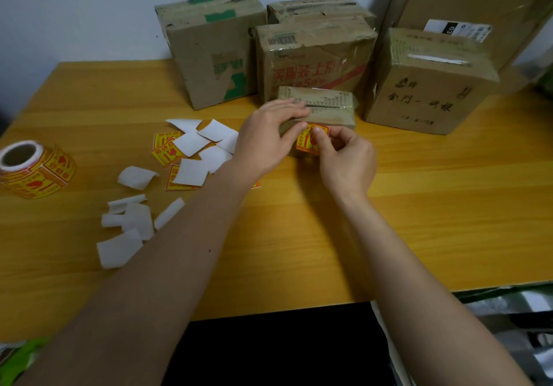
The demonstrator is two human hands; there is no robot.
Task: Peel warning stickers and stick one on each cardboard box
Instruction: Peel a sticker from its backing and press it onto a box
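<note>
Head view: our left hand (269, 134) grips the small cardboard box (320, 107), fingers flat over its top and thumb curled against its near face, we judge to keep it from sliding. Just under that thumb, our right hand (344, 158) presses the warning sticker (308, 143) onto the near face with curled fingertips. Left of our left fingers lie loose stickers (163, 149), white backing papers (191, 143), and farther off the sticker roll (33, 170).
</note>
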